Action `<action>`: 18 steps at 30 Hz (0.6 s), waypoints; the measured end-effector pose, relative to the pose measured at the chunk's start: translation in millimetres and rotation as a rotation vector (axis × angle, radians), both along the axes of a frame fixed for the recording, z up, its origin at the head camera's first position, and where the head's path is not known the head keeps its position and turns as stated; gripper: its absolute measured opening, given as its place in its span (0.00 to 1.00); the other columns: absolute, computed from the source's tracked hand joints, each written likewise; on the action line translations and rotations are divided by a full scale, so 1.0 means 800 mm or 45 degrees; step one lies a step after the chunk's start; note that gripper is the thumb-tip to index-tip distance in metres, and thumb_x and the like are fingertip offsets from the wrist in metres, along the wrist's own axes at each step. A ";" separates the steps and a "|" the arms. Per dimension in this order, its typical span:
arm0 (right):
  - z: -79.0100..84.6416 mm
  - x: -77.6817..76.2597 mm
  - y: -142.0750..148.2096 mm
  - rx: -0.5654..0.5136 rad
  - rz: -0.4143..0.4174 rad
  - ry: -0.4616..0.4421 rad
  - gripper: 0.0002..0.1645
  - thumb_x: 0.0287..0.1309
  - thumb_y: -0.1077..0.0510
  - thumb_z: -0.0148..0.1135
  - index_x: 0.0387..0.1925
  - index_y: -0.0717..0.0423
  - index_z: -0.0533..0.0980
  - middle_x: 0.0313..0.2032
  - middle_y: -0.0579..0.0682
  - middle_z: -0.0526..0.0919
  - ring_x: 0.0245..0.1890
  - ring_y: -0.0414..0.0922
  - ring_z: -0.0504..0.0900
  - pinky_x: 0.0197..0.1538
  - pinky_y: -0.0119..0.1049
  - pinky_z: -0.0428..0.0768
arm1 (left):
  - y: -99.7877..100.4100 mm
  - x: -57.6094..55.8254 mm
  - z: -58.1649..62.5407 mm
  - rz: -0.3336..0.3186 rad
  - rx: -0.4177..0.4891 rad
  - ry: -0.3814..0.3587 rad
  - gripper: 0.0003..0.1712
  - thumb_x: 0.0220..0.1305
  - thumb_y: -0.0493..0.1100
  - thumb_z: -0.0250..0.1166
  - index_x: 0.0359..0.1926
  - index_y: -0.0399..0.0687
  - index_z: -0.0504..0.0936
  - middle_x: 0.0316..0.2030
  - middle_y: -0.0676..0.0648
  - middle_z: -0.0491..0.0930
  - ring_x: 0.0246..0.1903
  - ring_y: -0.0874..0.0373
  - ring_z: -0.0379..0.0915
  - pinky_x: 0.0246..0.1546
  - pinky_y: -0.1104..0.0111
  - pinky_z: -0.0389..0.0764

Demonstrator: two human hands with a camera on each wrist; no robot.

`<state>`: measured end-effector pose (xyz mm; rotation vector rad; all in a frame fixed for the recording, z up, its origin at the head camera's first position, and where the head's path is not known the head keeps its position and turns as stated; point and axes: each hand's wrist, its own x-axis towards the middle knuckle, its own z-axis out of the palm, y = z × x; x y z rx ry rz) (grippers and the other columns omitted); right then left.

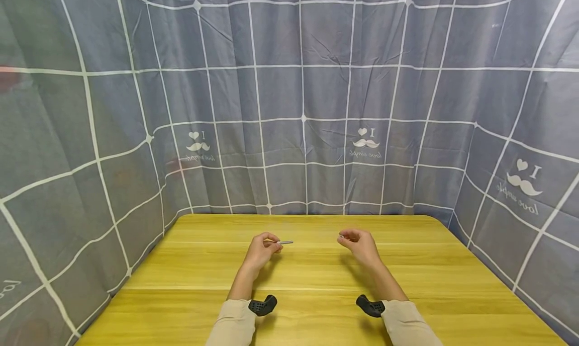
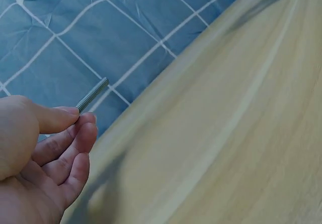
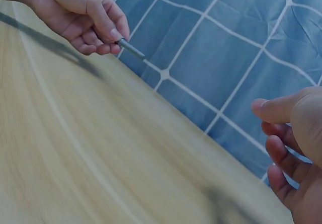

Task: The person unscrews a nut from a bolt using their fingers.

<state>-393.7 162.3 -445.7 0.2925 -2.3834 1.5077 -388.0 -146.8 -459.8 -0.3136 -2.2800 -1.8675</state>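
My left hand (image 1: 262,250) pinches a grey metal bolt (image 1: 286,242) between thumb and fingers above the table. In the left wrist view the threaded shaft of the bolt (image 2: 93,94) sticks out past the fingertips; its other end is hidden in the grip. Level with it and apart to the right, my right hand (image 1: 360,245) has thumb and forefinger brought together. A small pale piece (image 1: 341,237) shows between those fingertips, too small to tell its kind. The right wrist view shows the curled fingers of the right hand (image 3: 294,143), and the piece is hidden there.
A yellow wood-grain table (image 1: 312,306) lies under both hands. Grey curtains (image 1: 280,94) with white grid lines hang behind it and along both sides. Black wrist devices (image 1: 263,306) sit at the sleeve cuffs.
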 end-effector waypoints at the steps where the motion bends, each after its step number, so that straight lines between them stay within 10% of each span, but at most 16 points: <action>1: -0.003 -0.001 0.001 0.011 -0.007 -0.007 0.14 0.66 0.62 0.69 0.50 0.66 0.84 0.42 0.53 0.86 0.46 0.54 0.83 0.48 0.45 0.81 | 0.000 -0.001 -0.002 0.008 -0.007 -0.006 0.04 0.72 0.28 0.61 0.45 0.30 0.79 0.36 0.39 0.86 0.41 0.41 0.84 0.41 0.59 0.81; 18: -0.045 -0.012 0.012 0.209 -0.093 -0.054 0.07 0.63 0.62 0.72 0.42 0.60 0.87 0.33 0.45 0.86 0.35 0.45 0.80 0.42 0.43 0.77 | -0.002 -0.009 -0.021 0.058 -0.338 0.161 0.01 0.71 0.30 0.65 0.41 0.34 0.82 0.33 0.43 0.86 0.34 0.51 0.82 0.44 0.55 0.81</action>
